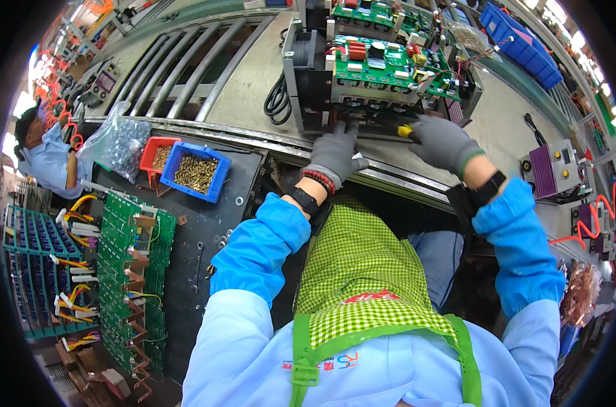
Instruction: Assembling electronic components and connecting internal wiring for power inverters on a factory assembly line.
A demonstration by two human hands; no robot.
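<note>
An electronic unit (311, 85) in a metal frame, with green circuit boards (372, 64) on top, stands in front of me. My left hand (335, 154), in a grey glove, reaches to the unit's lower front edge. Its fingers are stretched out and slightly apart, their tips in shadow by the opening. My right hand (447, 144), gloved too, is closed round a tool with a yellow-and-black handle (405, 130). The tool points left, toward the unit's lower front; its dark far end is hard to make out there.
At left, a blue bin (209, 178) and a red bin (152, 159) hold small brass-coloured fasteners beside a bag of hardware (121, 146). Green boards (128, 271) stand lower left. A purple-fronted device (555, 169) is at right. Rollers (186, 64) lie far left, near a co-worker (47, 149).
</note>
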